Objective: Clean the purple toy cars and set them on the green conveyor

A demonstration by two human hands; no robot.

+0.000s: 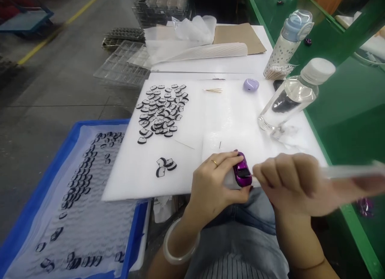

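My left hand (215,182) grips a small glossy purple toy car body (242,170) with a dark window, fingers on its far end and thumb at its near end. My right hand (288,180) is closed beside it, blurred by motion. A thin stick (251,176) pokes from its fingertips and meets the car's window area. A blurred whitish and reddish shape (355,176) extends right from that hand; I cannot make out what it is. Left of my left hand lie a few small black-edged clear pieces (165,165) on the white table (132,187).
Many similar pieces (162,110) spread over the table's far left. A clear bottle (288,96), a dotted flask (282,46), cotton swabs (279,71) and a purple case (251,85) stand right. A blue tray (72,130) holds more pieces at left. Green machinery (351,122) borders the right.
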